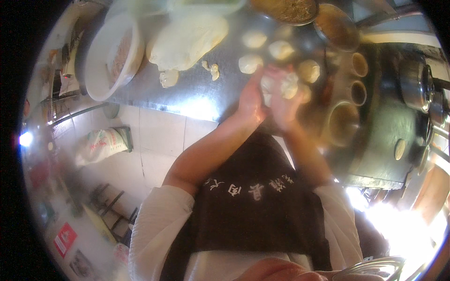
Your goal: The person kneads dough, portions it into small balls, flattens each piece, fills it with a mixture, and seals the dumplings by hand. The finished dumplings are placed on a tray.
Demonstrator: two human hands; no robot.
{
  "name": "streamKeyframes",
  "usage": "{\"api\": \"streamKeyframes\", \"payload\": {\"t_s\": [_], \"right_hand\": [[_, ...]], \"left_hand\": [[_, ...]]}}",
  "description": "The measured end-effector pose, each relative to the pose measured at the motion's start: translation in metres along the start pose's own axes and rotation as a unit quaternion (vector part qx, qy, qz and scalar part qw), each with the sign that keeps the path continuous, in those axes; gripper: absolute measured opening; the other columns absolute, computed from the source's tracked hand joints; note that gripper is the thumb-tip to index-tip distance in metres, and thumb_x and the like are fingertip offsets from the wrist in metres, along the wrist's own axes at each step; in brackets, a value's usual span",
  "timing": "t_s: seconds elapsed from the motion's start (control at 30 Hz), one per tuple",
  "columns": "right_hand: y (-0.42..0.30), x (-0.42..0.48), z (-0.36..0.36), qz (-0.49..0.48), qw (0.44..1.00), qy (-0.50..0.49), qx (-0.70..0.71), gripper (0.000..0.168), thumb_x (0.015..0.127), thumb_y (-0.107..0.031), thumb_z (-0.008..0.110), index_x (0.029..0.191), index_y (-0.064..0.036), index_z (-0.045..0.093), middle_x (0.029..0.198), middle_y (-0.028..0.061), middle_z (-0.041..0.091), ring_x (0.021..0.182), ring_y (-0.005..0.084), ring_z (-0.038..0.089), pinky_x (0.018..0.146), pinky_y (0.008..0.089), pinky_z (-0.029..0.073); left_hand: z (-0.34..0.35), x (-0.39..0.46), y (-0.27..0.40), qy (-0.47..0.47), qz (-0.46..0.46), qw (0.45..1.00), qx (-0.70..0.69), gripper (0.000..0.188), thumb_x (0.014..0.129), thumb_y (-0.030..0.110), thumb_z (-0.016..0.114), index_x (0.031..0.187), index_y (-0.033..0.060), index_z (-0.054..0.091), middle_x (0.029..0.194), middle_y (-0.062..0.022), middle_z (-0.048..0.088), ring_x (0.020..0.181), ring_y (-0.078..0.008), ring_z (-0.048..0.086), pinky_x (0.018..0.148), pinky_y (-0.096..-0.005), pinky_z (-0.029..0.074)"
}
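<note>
My left hand [252,96] and my right hand [285,107] are together over the near edge of a metal worktable [200,95]. Between them is a pale piece of dough [267,89], pressed by the palms and fingers. A rounded lump of dough [289,86] shows at the fingers of my right hand; blur hides where it joins the rest. Several dough balls lie just beyond the hands, among them one ball [250,64] by my left fingertips and another [309,71] right of my right hand. A large slab of dough [190,42] rests farther left, with small dough scraps [213,71] beside it.
A white bowl [137,66] with pinkish-brown filling stands at left. Pans of brown food [288,10] [335,26] are at the far side. Cups [359,64] and a larger bowl [344,123] line the right, beside a dark griddle [378,133] bearing a flat round cake [399,149].
</note>
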State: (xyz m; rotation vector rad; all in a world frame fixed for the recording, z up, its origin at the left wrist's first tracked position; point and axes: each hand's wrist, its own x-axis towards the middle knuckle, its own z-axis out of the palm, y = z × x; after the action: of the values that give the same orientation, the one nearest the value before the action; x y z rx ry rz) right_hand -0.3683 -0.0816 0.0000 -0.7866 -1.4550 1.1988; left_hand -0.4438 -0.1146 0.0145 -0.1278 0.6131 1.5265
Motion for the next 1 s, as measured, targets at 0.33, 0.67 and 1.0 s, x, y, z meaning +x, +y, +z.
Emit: {"api": "streamKeyframes", "payload": {"t_s": [0.33, 0.67, 1.0], "right_hand": [[0.028, -0.001, -0.026, 0.093, 0.828, -0.16, -0.53, 0.068, 0.081, -0.053, 0.067, 0.129, -0.007, 0.054, 0.149, 0.0253, 0.029, 0.142, 0.0401, 0.016, 0.114, 0.0553, 0.015], [-0.004, -0.003, 0.015, 0.147, 0.981, -0.059, 0.108, 0.059, 0.075, -0.011, 0.078, 0.124, -0.001, 0.047, 0.119, 0.0105, 0.056, 0.108, 0.0219, 0.056, 0.094, 0.034, 0.045], [-0.04, 0.007, 0.025, -0.064, 0.995, 0.01, -0.075, 0.032, 0.07, -0.002, 0.078, 0.097, 0.0, 0.062, 0.105, 0.0132, 0.065, 0.096, 0.0232, 0.062, 0.088, 0.0338, 0.047]], "left_hand": [[-0.03, 0.004, 0.031, 0.029, 0.08, 0.993, -0.087, 0.045, 0.101, 0.042, 0.035, 0.123, 0.0055, 0.05, 0.111, -0.0148, 0.06, 0.107, -0.0309, 0.056, 0.099, -0.0468, 0.04], [-0.002, -0.001, 0.042, 0.032, 0.05, 0.995, 0.082, 0.047, 0.101, 0.037, 0.041, 0.135, 0.0055, 0.042, 0.12, -0.0118, 0.056, 0.111, -0.0257, 0.055, 0.097, -0.039, 0.045], [0.013, -0.013, 0.043, -0.047, 0.031, 0.997, 0.055, 0.03, 0.096, 0.027, 0.05, 0.114, 0.0041, 0.055, 0.109, -0.0064, 0.059, 0.101, -0.0185, 0.058, 0.088, -0.0337, 0.048]]}}
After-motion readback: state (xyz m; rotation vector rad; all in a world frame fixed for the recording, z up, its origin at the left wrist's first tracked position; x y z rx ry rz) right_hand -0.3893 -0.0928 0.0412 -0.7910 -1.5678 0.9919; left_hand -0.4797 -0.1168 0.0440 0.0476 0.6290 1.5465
